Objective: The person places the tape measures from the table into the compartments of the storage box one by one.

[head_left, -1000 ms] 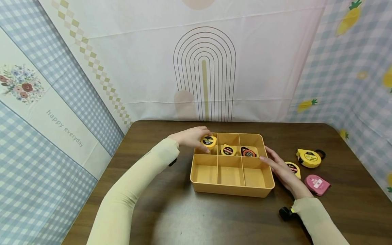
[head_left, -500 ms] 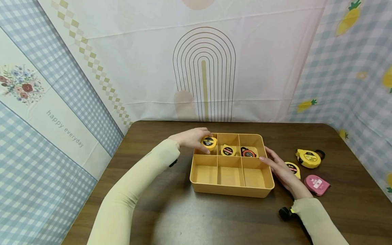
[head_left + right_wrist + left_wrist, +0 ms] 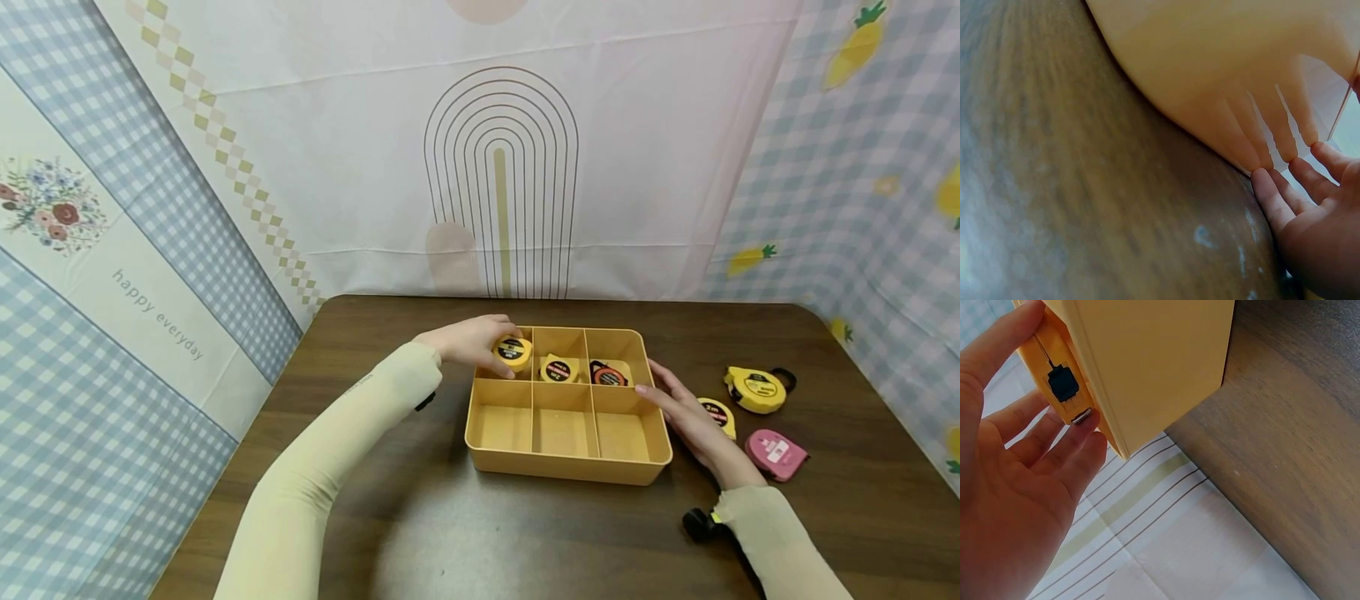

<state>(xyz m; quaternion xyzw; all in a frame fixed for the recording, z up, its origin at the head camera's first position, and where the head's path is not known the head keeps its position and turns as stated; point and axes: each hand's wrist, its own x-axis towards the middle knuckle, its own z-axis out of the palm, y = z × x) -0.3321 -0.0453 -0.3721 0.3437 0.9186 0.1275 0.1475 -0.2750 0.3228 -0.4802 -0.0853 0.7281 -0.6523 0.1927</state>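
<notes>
In the head view, a yellow divided storage box stands on the table. My left hand pinches a yellow tape measure between thumb and fingers at the back left compartment. The left wrist view shows the tape measure's edge, with its dark button and metal hook, beside the box wall. A second yellow tape measure lies in the back middle compartment, and an orange-and-black one in the back right. My right hand grips the box's right wall, thumb over the rim, fingertips against the outside.
Right of the box lie a yellow tape measure with a black strap, a pink tape measure, and another yellow one partly hidden by my right hand. A patterned cloth hangs behind the brown table.
The tape measure in my left hand has shifted very slightly down and toward me. My right hand stays on the box, and the other tape measures have not moved.
</notes>
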